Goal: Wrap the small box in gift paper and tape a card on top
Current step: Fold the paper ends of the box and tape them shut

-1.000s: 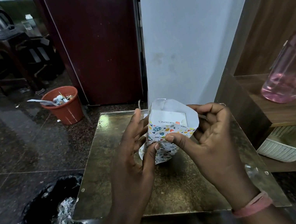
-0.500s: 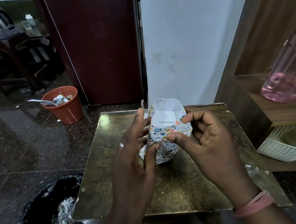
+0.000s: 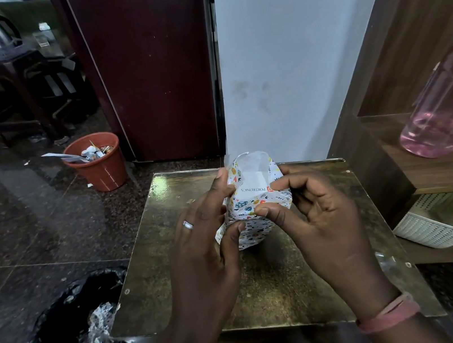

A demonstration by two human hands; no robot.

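Note:
A small white box (image 3: pixel 253 186) stands on end on the brass-coloured table (image 3: pixel 267 289), its printed top face still bare. White gift paper (image 3: pixel 254 230) with small coloured prints wraps its sides, and the paper's top flaps stand up around the box end. My left hand (image 3: pixel 202 234) grips the left side, thumb on the front and fingers pushing the left flap inward. My right hand (image 3: pixel 311 211) pinches the right flap between thumb and forefinger and folds it toward the box top. No card or tape is in view.
A black bin bag (image 3: pixel 73 338) with paper scraps sits at the table's left front corner. An orange waste bucket (image 3: pixel 99 164) stands on the floor behind. A wooden shelf on the right holds a pink bottle (image 3: pixel 446 107) and a white basket (image 3: pixel 441 223).
The right-hand paper flap, spread wide a second ago, has been folded in against the box top. Both hands have closed in on the paper's upper edges.

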